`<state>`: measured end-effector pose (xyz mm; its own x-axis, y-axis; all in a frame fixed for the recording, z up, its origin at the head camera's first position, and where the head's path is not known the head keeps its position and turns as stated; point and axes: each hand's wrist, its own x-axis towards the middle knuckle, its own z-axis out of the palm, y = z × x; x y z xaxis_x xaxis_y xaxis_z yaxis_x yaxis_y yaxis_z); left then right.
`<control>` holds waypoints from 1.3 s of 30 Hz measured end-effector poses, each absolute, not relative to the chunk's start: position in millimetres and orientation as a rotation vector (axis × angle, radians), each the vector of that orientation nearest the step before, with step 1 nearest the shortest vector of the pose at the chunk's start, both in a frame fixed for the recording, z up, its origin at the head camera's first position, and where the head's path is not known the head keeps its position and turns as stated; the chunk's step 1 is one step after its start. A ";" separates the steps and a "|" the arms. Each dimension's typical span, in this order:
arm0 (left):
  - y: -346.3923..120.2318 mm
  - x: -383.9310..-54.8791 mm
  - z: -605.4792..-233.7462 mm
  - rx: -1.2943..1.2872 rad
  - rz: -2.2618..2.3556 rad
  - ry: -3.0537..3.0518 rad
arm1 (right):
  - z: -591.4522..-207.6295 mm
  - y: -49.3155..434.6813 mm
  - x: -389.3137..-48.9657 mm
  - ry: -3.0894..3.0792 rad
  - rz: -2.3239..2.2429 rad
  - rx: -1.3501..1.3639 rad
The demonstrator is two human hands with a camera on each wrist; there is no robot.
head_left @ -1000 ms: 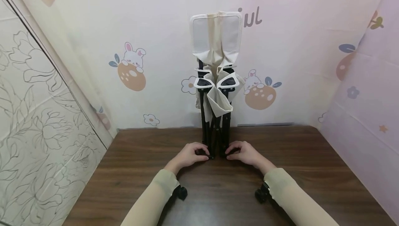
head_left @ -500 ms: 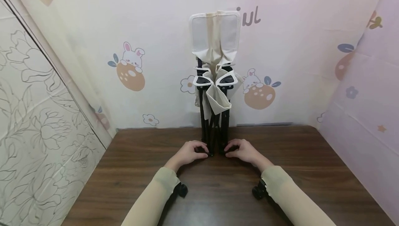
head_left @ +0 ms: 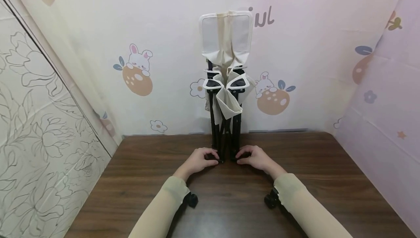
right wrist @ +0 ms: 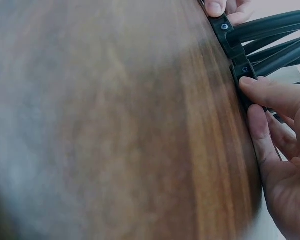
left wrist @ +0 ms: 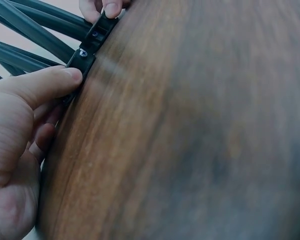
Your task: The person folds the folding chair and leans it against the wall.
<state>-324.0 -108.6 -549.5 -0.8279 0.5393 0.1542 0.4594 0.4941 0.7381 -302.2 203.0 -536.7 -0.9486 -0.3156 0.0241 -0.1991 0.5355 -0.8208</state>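
A folded camp chair [head_left: 226, 37] with cream fabric and black legs [head_left: 237, 128] stands upright at the back of the table. Its legs are bunched together and the fabric hangs in folds between them. Low on its left side, my left hand [head_left: 198, 160] pinches a black plastic foot [left wrist: 81, 61] between thumb and fingers. On the other side my right hand [head_left: 257, 157] pinches the matching foot [right wrist: 244, 70] the same way. Both wrist views show the two feet end to end, close over the wood. The fingertips behind the feet are partly hidden.
The brown wooden table [head_left: 226, 201] ends at a wall cloth [head_left: 170, 48] printed with rabbits, right behind the chair. A line-drawn floral panel [head_left: 42, 121] rises on the left, and a pinkish cloth [head_left: 387, 114] hangs on the right.
The chair's feet have slid slightly away from me, toward the wall, with both hands moving along. My grip on the feet stays the same.
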 end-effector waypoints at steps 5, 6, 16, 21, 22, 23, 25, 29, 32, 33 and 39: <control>-108.6 -324.3 -549.8 0.876 1.252 2.646 | -536.3 202.5 -303.6 2.637 -1.395 -0.436; -108.4 -324.6 -550.0 0.872 1.253 2.648 | -536.4 202.5 -304.0 2.638 -1.395 -0.436; -107.6 -326.2 -549.8 0.849 1.275 2.639 | -539.7 201.9 -306.9 2.634 -1.415 -0.441; -108.0 -326.9 -549.0 0.841 1.278 2.639 | -541.3 200.8 -308.7 2.633 -1.419 -0.444; -107.8 -327.3 -548.6 0.836 1.278 2.637 | -541.1 200.7 -309.1 2.633 -1.421 -0.442; -107.7 -327.6 -548.2 0.834 1.278 2.637 | -540.9 200.4 -309.5 2.633 -1.423 -0.441; -107.5 -328.1 -547.4 0.829 1.280 2.634 | -540.1 199.8 -310.1 2.632 -1.428 -0.441; -107.4 -329.1 -547.8 0.818 1.282 2.630 | -538.9 198.2 -310.5 2.622 -1.433 -0.429; -107.4 -329.4 -548.8 0.813 1.292 2.623 | -538.6 197.2 -309.9 2.631 -1.416 -0.441; -107.3 -329.7 -549.3 0.812 1.296 2.622 | -538.6 196.7 -309.7 2.629 -1.417 -0.440; -106.8 -329.6 -552.4 0.801 1.297 2.624 | -540.6 194.8 -308.1 2.625 -1.427 -0.424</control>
